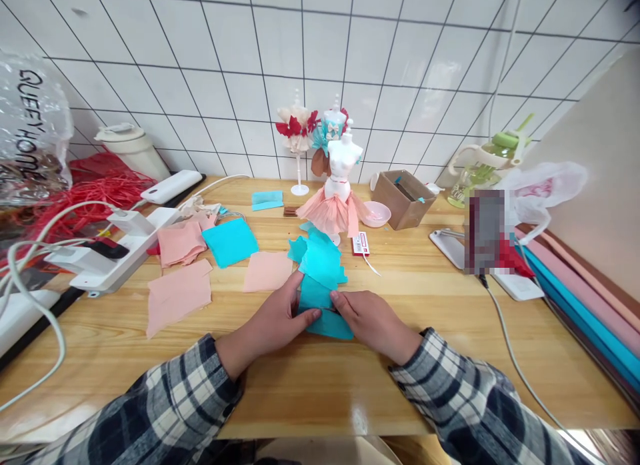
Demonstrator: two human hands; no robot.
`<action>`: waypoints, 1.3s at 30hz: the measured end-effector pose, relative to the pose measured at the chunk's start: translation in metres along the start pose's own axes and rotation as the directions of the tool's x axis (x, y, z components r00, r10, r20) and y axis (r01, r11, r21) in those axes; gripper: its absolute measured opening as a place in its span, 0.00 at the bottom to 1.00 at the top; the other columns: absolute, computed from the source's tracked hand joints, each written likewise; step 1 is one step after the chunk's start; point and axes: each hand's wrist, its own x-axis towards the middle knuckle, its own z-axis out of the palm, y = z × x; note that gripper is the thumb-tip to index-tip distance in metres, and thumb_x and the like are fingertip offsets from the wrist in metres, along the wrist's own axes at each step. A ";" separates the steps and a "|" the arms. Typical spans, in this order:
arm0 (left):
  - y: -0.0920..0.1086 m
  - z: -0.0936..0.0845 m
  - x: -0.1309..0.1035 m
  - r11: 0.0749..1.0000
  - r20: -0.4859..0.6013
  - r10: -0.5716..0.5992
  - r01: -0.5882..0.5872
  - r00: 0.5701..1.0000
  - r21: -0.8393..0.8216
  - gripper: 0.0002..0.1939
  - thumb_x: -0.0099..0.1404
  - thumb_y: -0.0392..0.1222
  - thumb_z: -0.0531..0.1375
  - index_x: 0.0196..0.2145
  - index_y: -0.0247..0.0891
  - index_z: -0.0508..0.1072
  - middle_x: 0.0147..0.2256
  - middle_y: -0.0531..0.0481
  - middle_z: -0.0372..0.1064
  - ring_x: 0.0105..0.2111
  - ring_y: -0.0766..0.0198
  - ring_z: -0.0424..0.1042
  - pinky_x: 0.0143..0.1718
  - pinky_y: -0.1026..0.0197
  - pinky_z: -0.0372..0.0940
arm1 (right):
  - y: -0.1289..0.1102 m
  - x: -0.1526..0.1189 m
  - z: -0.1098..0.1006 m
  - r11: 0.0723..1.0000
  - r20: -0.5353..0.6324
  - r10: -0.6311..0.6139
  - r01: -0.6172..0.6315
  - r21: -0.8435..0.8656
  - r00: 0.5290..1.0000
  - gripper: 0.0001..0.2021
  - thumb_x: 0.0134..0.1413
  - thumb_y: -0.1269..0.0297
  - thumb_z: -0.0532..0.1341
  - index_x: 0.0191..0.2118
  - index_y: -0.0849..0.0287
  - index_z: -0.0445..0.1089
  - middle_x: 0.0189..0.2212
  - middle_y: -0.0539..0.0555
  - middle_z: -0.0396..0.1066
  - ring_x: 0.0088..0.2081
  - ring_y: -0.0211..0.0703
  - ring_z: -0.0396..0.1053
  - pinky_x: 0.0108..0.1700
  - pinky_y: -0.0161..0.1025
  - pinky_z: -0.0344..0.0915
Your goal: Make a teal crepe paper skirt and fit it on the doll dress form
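Observation:
Near the table's front edge, my left hand (pixel 280 312) is closed on a piece of turquoise crepe paper (pixel 315 293), thumb on top. My right hand (pixel 370 318) pinches the same paper from the other side. A thin dark line crosses the paper between my thumbs; whether it is a wire or a fold I cannot tell. Just beyond lie more crumpled turquoise pieces (pixel 323 252). Behind them stands a small white dress form (pixel 345 158) in a peach paper skirt (pixel 330 212). Peach crepe paper sheets (pixel 180 295) and a turquoise sheet (pixel 230 242) lie to the left.
Two decorated dress forms (pixel 299 138) stand by the tiled wall. A cardboard box (pixel 407 205) and pink bowl (pixel 376 214) are behind right. A power strip (pixel 125 248) with cables lies left beside red shredded paper (pixel 90 192). Rolled papers (pixel 585 305) line the right edge.

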 end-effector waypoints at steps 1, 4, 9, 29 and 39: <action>-0.001 0.000 0.000 1.000 0.016 -0.004 0.004 1.000 -0.004 0.15 0.62 0.48 0.60 0.40 0.41 0.59 0.30 0.56 0.64 0.27 0.64 0.66 0.27 0.63 0.63 | 0.000 0.000 0.001 1.000 -0.005 -0.008 0.008 -0.010 1.000 0.28 0.69 0.52 0.35 0.30 0.58 0.66 0.31 0.55 0.74 0.32 0.42 0.69 0.32 0.36 0.54; -0.005 0.000 0.000 0.999 0.039 -0.026 0.025 0.999 0.025 0.15 0.62 0.49 0.59 0.37 0.42 0.57 0.26 0.59 0.57 0.24 0.67 0.60 0.23 0.65 0.58 | -0.002 0.001 0.003 1.000 -0.016 -0.015 0.014 -0.025 1.000 0.29 0.69 0.52 0.35 0.30 0.58 0.66 0.30 0.55 0.75 0.31 0.42 0.69 0.32 0.37 0.53; -0.011 -0.001 -0.001 0.990 0.000 -0.028 0.028 1.000 0.142 0.16 0.61 0.50 0.60 0.35 0.42 0.55 0.26 0.60 0.54 0.23 0.68 0.56 0.22 0.65 0.52 | -0.003 0.002 0.005 0.998 -0.010 -0.008 0.007 -0.063 1.000 0.29 0.69 0.51 0.36 0.32 0.57 0.68 0.32 0.55 0.76 0.32 0.43 0.70 0.32 0.37 0.53; -0.003 0.004 -0.003 0.979 0.013 -0.049 0.046 0.999 0.200 0.17 0.58 0.49 0.62 0.36 0.41 0.58 0.25 0.59 0.55 0.26 0.65 0.57 0.27 0.63 0.55 | -0.004 0.001 0.005 0.992 0.027 -0.051 0.053 -0.119 0.998 0.28 0.70 0.53 0.37 0.34 0.58 0.70 0.33 0.55 0.76 0.34 0.43 0.71 0.33 0.37 0.55; 0.000 0.006 -0.002 0.994 0.066 0.010 -0.017 0.998 0.108 0.20 0.60 0.43 0.61 0.48 0.39 0.61 0.37 0.52 0.68 0.33 0.62 0.65 0.35 0.60 0.63 | -0.006 -0.001 0.006 0.994 0.018 -0.075 0.076 -0.082 0.997 0.27 0.70 0.52 0.37 0.33 0.58 0.69 0.32 0.55 0.75 0.34 0.42 0.71 0.34 0.36 0.56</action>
